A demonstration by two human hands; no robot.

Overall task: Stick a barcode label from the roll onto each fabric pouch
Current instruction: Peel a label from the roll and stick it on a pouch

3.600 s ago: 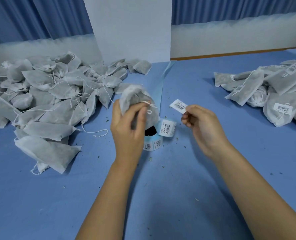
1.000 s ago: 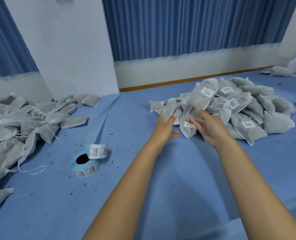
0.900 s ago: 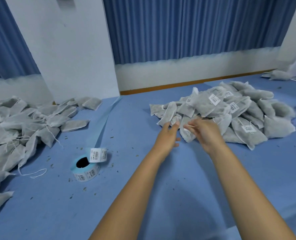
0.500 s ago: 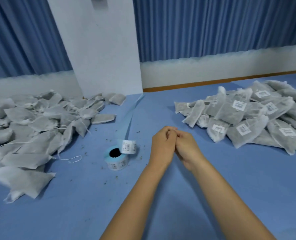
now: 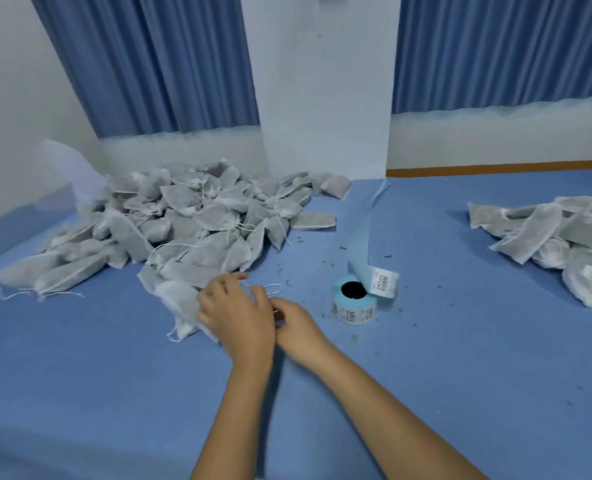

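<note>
On the blue counter [image 5: 114,393], the heap of unlabelled grey fabric pouches [image 5: 183,220] lies left. At its near edge my left hand [image 5: 239,313] curls its fingers over one whitish drawstring pouch [image 5: 177,299], fetching it. My right hand [image 5: 298,327] sits alongside, fingers curled (around anything? I cannot tell). Next, I judge, it reaches right to peel a barcode label off the pale-blue label roll [image 5: 353,306].

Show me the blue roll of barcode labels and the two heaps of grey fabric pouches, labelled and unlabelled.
Blue roll of barcode labels [image 5: 353,313]: head view, its printed side wall.
Unlabelled grey fabric pouches [image 5: 183,216]: head view, a pouch mid-heap.
Labelled grey fabric pouches [image 5: 530,230]: head view, a long pouch at the heap's front.
</note>
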